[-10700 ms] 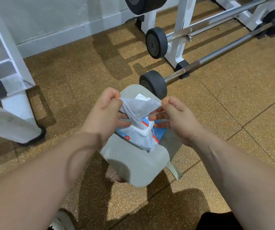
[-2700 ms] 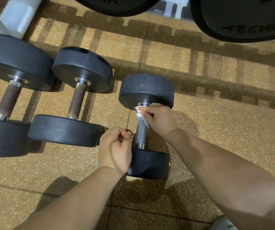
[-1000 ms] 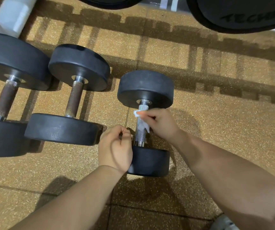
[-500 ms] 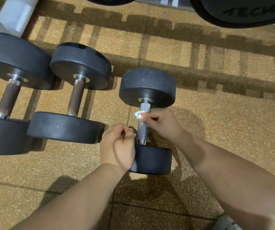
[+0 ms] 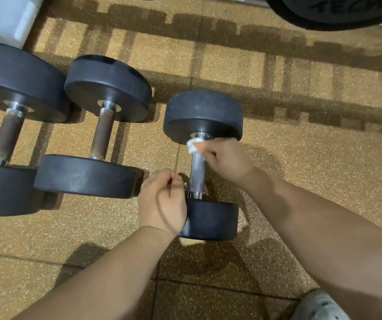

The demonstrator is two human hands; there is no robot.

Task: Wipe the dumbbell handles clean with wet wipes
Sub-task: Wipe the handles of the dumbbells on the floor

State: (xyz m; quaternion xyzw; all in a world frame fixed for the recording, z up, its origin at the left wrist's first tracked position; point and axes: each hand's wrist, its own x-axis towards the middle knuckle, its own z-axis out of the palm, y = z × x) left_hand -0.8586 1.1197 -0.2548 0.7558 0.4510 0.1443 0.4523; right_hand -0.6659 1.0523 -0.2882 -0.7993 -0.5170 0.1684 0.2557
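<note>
Nudging wet wipe (image 5: 193, 145) farther up handle (image 5: 196, 174)

We have open floor (image 5: 323, 169) right of the small dumbbell (image 5: 202, 116) and toward us. On its left, the middle dumbbell (image 5: 108, 88) lies near; our curled left hand (image 5: 162, 202) fills that strip. Our right hand (image 5: 228, 158), pinching a wipe (image 5: 193, 145), covers the handle's (image 5: 197, 174) far end. A black plate (image 5: 335, 10) overhangs the floor's far right corner.

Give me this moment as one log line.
action: wiping | right hand: pinches wet wipe on dumbbell handle, far end | left hand: curled beside near weight
</note>
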